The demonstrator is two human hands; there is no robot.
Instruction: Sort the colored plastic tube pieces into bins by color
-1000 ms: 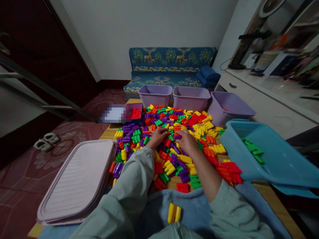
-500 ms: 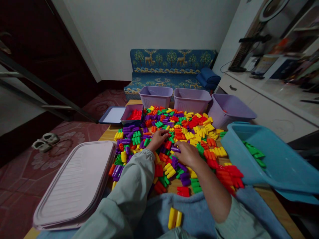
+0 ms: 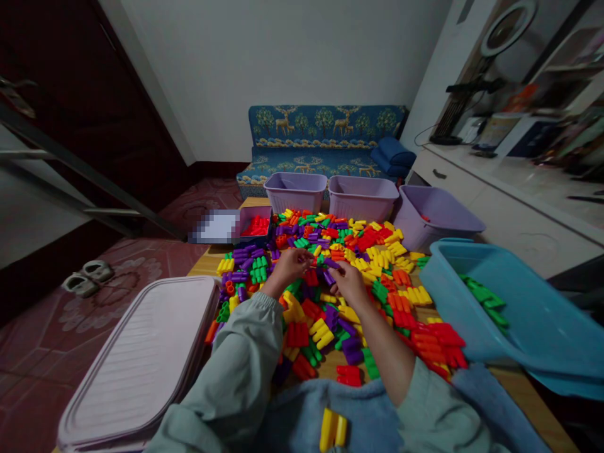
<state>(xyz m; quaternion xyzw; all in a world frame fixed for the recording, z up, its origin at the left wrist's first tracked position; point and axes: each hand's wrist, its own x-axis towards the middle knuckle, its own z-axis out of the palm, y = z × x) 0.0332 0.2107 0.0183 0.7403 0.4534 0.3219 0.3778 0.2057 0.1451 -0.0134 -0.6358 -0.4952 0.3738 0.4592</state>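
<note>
A big heap of coloured plastic blocks [image 3: 368,251], purple, green, yellow, red and orange, covers a low wooden table [image 3: 202,264]. My left hand [image 3: 290,265] hovers over the middle of the heap with its fingers pinched together; what it holds is too small to make out. My right hand [image 3: 348,282] is just to its right, fingers closed on a purple block [image 3: 330,264] lifted off the heap. Both sleeves are pale grey-green.
Three lilac bins [image 3: 362,196] stand at the table's far edge, and a small tray of red blocks [image 3: 255,224] at far left. A tilted blue tub [image 3: 509,308] holds green blocks. A pink lid [image 3: 141,358] lies left. A yellow block [image 3: 333,430] rests on a blue cloth.
Both hands have lifted off the heap and drawn together. The right hand has picked up a purple block and the left hand's fingers have closed into a pinch.
</note>
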